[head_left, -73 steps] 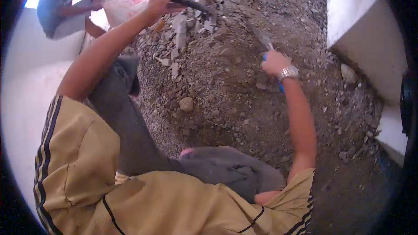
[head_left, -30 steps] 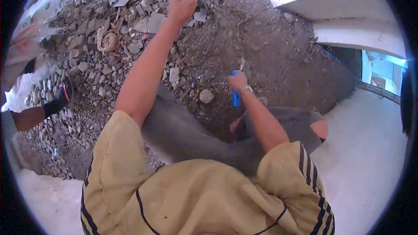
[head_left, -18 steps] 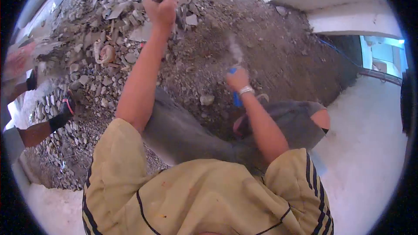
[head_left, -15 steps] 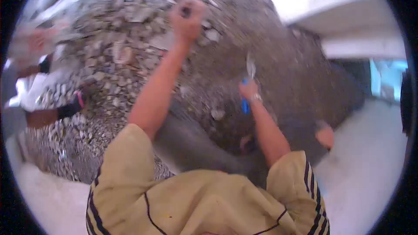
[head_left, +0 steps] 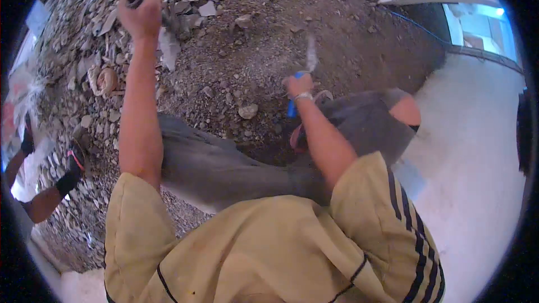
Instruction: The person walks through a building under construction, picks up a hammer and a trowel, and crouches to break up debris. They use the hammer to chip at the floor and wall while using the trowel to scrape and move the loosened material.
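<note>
My left hand (head_left: 140, 14) is stretched out at the upper left over the rubble, its fingers curled closed. A dark round shape shows in the curl of the fingers; I cannot tell what it is. Near the middle, my right hand (head_left: 300, 84) grips a tool by its blue handle (head_left: 292, 109), which sticks out below the fist. The tool's pale, narrow blade (head_left: 312, 56) points away from me over the dirt, smeared by motion. My legs in grey trousers (head_left: 219, 168) are bent beneath my arms.
Loose stones and broken pieces (head_left: 62, 78) cover the ground at left, with finer brown dirt (head_left: 359, 45) at right. A single stone (head_left: 247, 111) lies below my right hand. Another person's shoe (head_left: 76, 160) stands at far left. A pale floor (head_left: 466, 151) borders the right.
My left hand has moved left and slightly up in the view. The right hand with the blue-handled tool has shifted a little left and up. The whole view has turned.
</note>
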Tool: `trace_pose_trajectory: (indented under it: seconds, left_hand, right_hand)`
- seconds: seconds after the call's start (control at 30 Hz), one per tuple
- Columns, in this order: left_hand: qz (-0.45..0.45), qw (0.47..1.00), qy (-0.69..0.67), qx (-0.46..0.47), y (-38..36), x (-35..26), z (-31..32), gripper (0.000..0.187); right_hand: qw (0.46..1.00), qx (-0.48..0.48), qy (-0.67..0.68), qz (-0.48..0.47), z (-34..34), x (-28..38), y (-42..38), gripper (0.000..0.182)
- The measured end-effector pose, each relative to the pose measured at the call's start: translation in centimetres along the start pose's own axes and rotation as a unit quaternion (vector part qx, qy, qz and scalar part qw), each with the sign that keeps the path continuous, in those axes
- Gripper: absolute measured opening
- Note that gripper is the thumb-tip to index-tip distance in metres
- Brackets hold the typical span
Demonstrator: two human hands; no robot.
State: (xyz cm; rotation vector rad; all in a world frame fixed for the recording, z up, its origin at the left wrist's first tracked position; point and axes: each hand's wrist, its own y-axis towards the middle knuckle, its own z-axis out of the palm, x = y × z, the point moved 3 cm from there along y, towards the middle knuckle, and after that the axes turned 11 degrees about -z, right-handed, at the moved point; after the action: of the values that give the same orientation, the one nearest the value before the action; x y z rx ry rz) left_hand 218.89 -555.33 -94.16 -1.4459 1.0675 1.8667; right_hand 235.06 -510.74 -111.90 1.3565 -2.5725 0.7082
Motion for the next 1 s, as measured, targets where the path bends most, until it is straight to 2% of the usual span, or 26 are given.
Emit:
trace_pose_trajectory:
  seconds: [0.03,0.1,0.13,0.17,0.2,0.23,0.27,0.3,0.4,0.43,0.5,0.53,0.6,0.67,0.73,0.77,0.8,0.87,0.93,1.0]
  left_hand:
    - [-0.031,0.999,-0.044,0.001,-0.3,-0.4,0.1,0.007]
    - [-0.066,0.995,-0.081,-0.006,-0.4,0.3,-0.7,0.008]
    - [-0.079,0.992,-0.099,-0.008,-0.4,0.0,-0.9,0.009]
    - [-0.059,0.994,-0.089,0.011,-0.6,-0.7,-1.2,0.009]
    - [-0.055,0.997,-0.056,-0.004,-0.8,-0.4,-1.7,0.008]
    - [-0.048,0.998,-0.03,-0.014,-0.4,0.1,-1.4,0.008]
    - [-0.039,0.999,-0.009,-0.024,0.2,0.6,-0.5,0.007]
    - [0.032,0.997,0.058,-0.05,0.5,0.6,-0.2,0.007]
    - [0.079,0.989,0.112,-0.06,0.0,-0.1,0.8,0.007]
    - [0.012,0.995,0.101,-0.023,0.0,0.1,0.8,0.007]
    - [-0.012,0.996,0.085,-0.012,-0.3,0.3,0.7,0.008]
    - [-0.024,0.997,0.075,-0.003,-0.4,0.2,0.8,0.009]
    - [0.02,0.994,0.104,-0.012,-0.5,-0.7,1.2,0.012]
    - [0.038,0.989,0.144,-0.023,-0.5,-1.0,1.4,0.013]
    - [-0.005,0.983,0.181,-0.002,-0.7,-1.0,1.7,0.021]
    - [-0.012,0.975,0.221,-0.001,-1.1,-1.6,1.8,0.023]
    - [-0.016,0.966,0.259,-0.002,-1.4,-2.2,2.2,0.025]
    - [0.026,0.976,0.215,0.014,-1.3,-0.8,2.1,0.03]
    - [-0.055,0.99,0.125,0.027,-1.5,-1.2,1.9,0.028]
    - [0.054,0.982,0.182,0.009,-0.4,0.0,1.3,0.025]
  right_hand:
    - [0.998,0.027,0.013,0.058,0.7,-4.4,2.6,0.043]
    - [0.996,0.059,-0.005,0.064,2.2,-5.6,2.3,0.042]
    - [0.998,0.058,-0.028,0.016,2.7,-4.1,-1.2,0.042]
    - [0.996,0.059,-0.054,-0.029,2.9,-1.8,-5.1,0.041]
    - [0.997,0.068,-0.016,0.018,2.4,1.5,-8.4,0.041]
    - [0.99,0.13,-0.039,-0.032,3.9,2.5,-10.6,0.041]
    - [0.985,0.135,-0.059,-0.092,4.6,3.4,-11.4,0.045]
    - [0.972,0.205,-0.065,-0.097,4.9,3.5,-11.7,0.052]
    - [0.974,0.18,-0.019,-0.138,4.3,6.4,-11.6,0.057]
    - [0.984,0.149,0.016,-0.096,4.4,6.3,-10.7,0.057]
    - [0.992,0.082,0.092,-0.019,4.9,5.9,-7.9,0.057]
    - [0.992,0.106,0.049,-0.051,5.8,5.5,-7.7,0.057]
    - [0.981,0.149,-0.045,-0.113,6.8,4.8,-7.6,0.057]
    - [0.972,0.119,0.015,-0.202,3.7,9.1,-11.0,0.052]
    - [0.974,0.094,0.064,-0.198,1.3,15.0,-11.6,0.046]
    - [0.963,0.065,0.159,-0.209,1.4,17.2,-10.8,0.045]
    - [0.953,0.034,0.2,-0.226,0.5,19.8,-9.7,0.045]
    - [0.937,-0.025,0.224,-0.268,-1.8,25.3,-7.8,0.045]
    - [0.924,-0.026,0.224,-0.31,-3.0,30.1,-5.0,0.044]
    - [0.892,-0.035,0.213,-0.397,-3.3,34.3,-2.4,0.042]
